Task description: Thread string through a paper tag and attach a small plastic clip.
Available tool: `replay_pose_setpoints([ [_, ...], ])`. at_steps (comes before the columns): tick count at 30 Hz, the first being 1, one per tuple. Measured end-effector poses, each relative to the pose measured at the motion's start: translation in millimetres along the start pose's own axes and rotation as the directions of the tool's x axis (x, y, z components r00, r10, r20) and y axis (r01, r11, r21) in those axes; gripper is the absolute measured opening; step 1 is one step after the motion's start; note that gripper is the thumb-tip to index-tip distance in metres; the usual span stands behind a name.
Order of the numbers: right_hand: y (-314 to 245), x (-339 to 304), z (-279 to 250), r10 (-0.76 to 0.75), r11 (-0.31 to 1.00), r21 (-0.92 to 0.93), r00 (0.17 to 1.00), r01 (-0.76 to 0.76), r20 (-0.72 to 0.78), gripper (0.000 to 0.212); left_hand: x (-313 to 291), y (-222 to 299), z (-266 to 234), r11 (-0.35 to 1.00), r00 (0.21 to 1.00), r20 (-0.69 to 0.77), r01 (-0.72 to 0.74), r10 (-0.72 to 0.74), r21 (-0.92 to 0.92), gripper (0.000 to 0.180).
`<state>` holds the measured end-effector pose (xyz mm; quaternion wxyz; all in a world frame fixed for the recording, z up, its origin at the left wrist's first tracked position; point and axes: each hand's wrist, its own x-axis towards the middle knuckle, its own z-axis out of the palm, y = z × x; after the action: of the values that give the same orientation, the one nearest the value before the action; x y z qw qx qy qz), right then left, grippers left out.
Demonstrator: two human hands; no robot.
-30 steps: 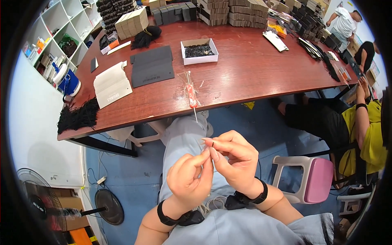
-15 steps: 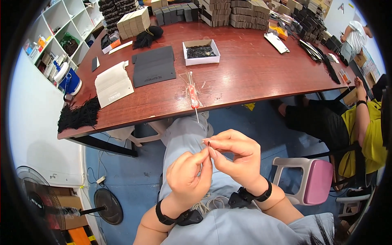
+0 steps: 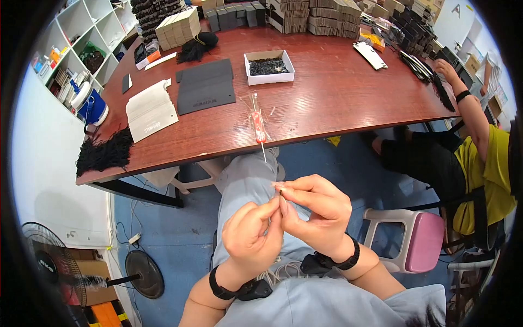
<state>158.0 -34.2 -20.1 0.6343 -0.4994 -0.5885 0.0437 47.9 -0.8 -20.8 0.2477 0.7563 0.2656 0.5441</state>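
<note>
Above my lap, my left hand (image 3: pixel 251 228) and my right hand (image 3: pixel 317 211) meet fingertip to fingertip. Between them is a tiny dark piece (image 3: pixel 280 192), mostly covered by the fingers and too small to name. Both hands are closed in a pinch. Beyond them, a red-handled tool with a thin metal shaft (image 3: pixel 259 129) lies at the table's near edge, its tip jutting past it. Thin clear strands (image 3: pixel 271 113) lie around the handle. Farther back stands a white open box (image 3: pixel 271 80) of small black pieces.
On the reddish-brown table (image 3: pixel 327 87) lie a cream folder (image 3: pixel 151 110), a dark grey folder (image 3: pixel 205 87) and a bundle of black cords (image 3: pixel 106 150). Card stacks (image 3: pixel 333 19) line the back. A co-worker in yellow (image 3: pixel 479 174) sits at right, beside a pink-topped stool (image 3: pixel 425 242).
My hands keep their pinch, the right shifting only slightly. The co-worker at right has stretched an arm forward over the table's far right end. The person standing behind has moved.
</note>
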Motion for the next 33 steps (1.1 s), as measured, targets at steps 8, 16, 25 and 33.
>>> replay_pose_setpoints([
  [8,-5.1,2.9,-1.5,0.064,0.993,0.098,0.998,-0.065,0.022,0.02,0.6,-1.5,-4.7,0.992,0.998,0.02,0.061,-0.059,-0.106,0.018],
  [16,11.7,2.1,-11.5,0.322,0.699,0.62,0.931,-0.357,0.172,0.011,5.3,1.1,-8.7,0.909,0.954,0.17,0.29,-0.248,-0.301,0.015],
  [25,-3.3,-2.5,-23.2,0.527,0.548,0.642,0.817,-0.537,0.234,0.018,7.5,-3.4,-10.8,0.597,0.881,0.345,0.473,-0.324,-0.648,0.028],
  [33,-10.8,3.2,-22.7,0.53,0.552,0.604,0.801,-0.575,0.278,0.019,6.6,-1.3,-8.0,0.671,0.871,0.267,0.489,-0.413,-0.557,0.018],
])
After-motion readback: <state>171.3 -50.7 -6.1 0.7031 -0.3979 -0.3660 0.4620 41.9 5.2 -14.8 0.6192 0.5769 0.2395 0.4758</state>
